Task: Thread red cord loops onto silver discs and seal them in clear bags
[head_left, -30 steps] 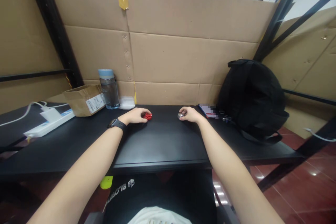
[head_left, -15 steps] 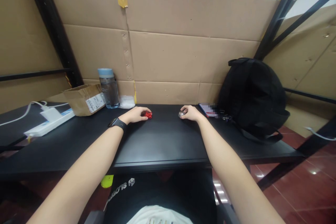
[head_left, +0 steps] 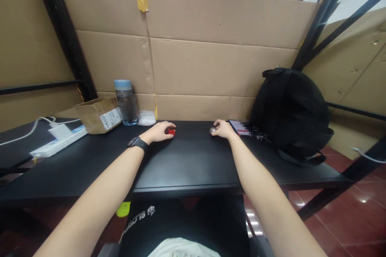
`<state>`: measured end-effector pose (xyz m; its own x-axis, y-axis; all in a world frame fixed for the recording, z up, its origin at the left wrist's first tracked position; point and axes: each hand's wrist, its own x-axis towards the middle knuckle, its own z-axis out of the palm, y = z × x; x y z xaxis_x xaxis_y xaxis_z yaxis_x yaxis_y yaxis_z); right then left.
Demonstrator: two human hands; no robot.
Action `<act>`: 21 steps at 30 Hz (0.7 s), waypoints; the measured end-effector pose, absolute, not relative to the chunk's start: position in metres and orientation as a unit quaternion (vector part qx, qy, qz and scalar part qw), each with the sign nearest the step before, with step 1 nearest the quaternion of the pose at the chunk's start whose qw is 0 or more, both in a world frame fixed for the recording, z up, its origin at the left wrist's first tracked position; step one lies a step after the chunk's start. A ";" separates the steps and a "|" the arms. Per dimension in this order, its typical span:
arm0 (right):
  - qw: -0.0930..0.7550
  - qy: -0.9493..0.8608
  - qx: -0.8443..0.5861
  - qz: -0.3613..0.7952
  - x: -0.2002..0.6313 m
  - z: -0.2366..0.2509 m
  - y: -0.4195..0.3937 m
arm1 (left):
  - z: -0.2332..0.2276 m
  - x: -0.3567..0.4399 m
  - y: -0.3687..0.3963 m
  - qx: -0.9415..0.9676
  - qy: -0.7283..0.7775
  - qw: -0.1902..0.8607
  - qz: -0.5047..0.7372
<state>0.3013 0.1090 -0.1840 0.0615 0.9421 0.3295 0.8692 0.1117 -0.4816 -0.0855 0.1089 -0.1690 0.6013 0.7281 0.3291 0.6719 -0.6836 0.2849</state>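
Note:
My left hand (head_left: 158,131) curves around a small red bundle (head_left: 171,131), which shows between the thumb and fingers just above the black table (head_left: 187,162). It looks like a coil of thin strands; its exact kind is unclear. A dark watch sits on that wrist. Across from it, my right hand (head_left: 223,129) has its thumb and fingertips around a small rounded silvery object (head_left: 212,130), too small and blurred to name. Part of each held thing is hidden by the fingers. A gap of bare tabletop lies between the two hands.
A blue-capped bottle (head_left: 126,104), an open cardboard box (head_left: 98,118), a white packet (head_left: 146,118) and a power strip (head_left: 58,144) stand at the left. To the right are a phone (head_left: 239,127), keys (head_left: 259,136) and a black backpack (head_left: 292,116). Cardboard (head_left: 193,68) walls the back.
My right hand has shifted slightly rightward, the silvery object moving with it. The left fingers look a little wider around the red bundle, which stays nearly in place.

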 end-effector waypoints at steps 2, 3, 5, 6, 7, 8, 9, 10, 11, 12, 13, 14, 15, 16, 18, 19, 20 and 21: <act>0.305 -0.681 -0.664 0.057 0.303 -0.183 0.108 | -0.168 -0.086 0.108 0.892 0.392 0.063 0.215; 0.307 -0.681 -0.663 0.057 0.304 -0.183 0.107 | -0.168 -0.086 0.108 0.892 0.392 0.061 0.216; 0.313 -0.680 -0.660 0.061 0.305 -0.182 0.105 | -0.168 -0.086 0.109 0.892 0.393 0.059 0.217; 0.316 -0.680 -0.658 0.063 0.305 -0.181 0.104 | -0.168 -0.086 0.109 0.891 0.394 0.058 0.218; 0.319 -0.680 -0.657 0.065 0.305 -0.180 0.103 | -0.168 -0.086 0.109 0.891 0.394 0.057 0.218; 0.321 -0.680 -0.655 0.067 0.306 -0.180 0.103 | -0.168 -0.087 0.109 0.891 0.394 0.056 0.218; 0.324 -0.680 -0.654 0.068 0.306 -0.179 0.102 | -0.167 -0.087 0.109 0.892 0.393 0.055 0.217; 0.326 -0.680 -0.653 0.068 0.306 -0.179 0.101 | -0.167 -0.087 0.109 0.892 0.393 0.054 0.216; 0.328 -0.680 -0.652 0.069 0.306 -0.178 0.101 | -0.167 -0.087 0.108 0.892 0.393 0.055 0.215; 0.329 -0.681 -0.651 0.069 0.306 -0.178 0.101 | -0.166 -0.087 0.108 0.892 0.394 0.056 0.215; 0.330 -0.681 -0.650 0.070 0.305 -0.178 0.101 | -0.166 -0.087 0.108 0.892 0.394 0.058 0.215; 0.330 -0.683 -0.648 0.072 0.305 -0.178 0.101 | -0.166 -0.087 0.108 0.891 0.395 0.059 0.216; 0.330 -0.684 -0.647 0.073 0.305 -0.177 0.101 | -0.166 -0.087 0.107 0.891 0.396 0.061 0.216; 0.330 -0.685 -0.646 0.074 0.305 -0.177 0.102 | -0.165 -0.087 0.107 0.890 0.397 0.063 0.215; 0.330 -0.686 -0.644 0.075 0.304 -0.177 0.102 | -0.165 -0.087 0.107 0.890 0.397 0.065 0.212; 0.330 -0.686 -0.643 0.076 0.304 -0.177 0.102 | -0.165 -0.087 0.107 0.890 0.398 0.067 0.212; 0.330 -0.687 -0.643 0.077 0.304 -0.177 0.102 | -0.165 -0.087 0.107 0.890 0.397 0.068 0.211; 0.329 -0.688 -0.643 0.077 0.304 -0.178 0.102 | -0.165 -0.087 0.107 0.891 0.397 0.070 0.211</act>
<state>0.3040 0.1017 -0.1776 0.0426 0.9346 0.3532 0.8326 0.1622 -0.5296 -0.0871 0.1069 -0.1648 0.5962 0.7364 0.3197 0.6773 -0.6752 0.2923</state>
